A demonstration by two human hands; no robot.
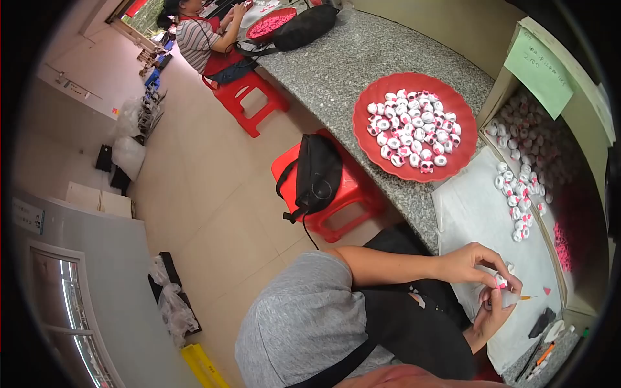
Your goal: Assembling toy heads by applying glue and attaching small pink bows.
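Two bare hands meet over a white sheet (466, 220) laid on the speckled granite desk (310, 77), as seen from the head camera. The left hand (475, 264) has its grip pinched closed on a small white-and-pink piece (501, 282); the right hand (497, 317), just beside it, has its grip wrapped around a translucent bottle (510, 299) with a thin yellow tip. On the same sheet lies a loose cluster of similar pieces (517, 194). Farther along, a red scalloped plate (365, 139) carries many more. Behind us, so to speak, the room stretches off in beige floor tiles (200, 187): two red stools (352, 194), a black bag (320, 178) on the nearer, clear plastic bags (129, 155) by the wall, and a co-worker (197, 42) in stripes at the far end.
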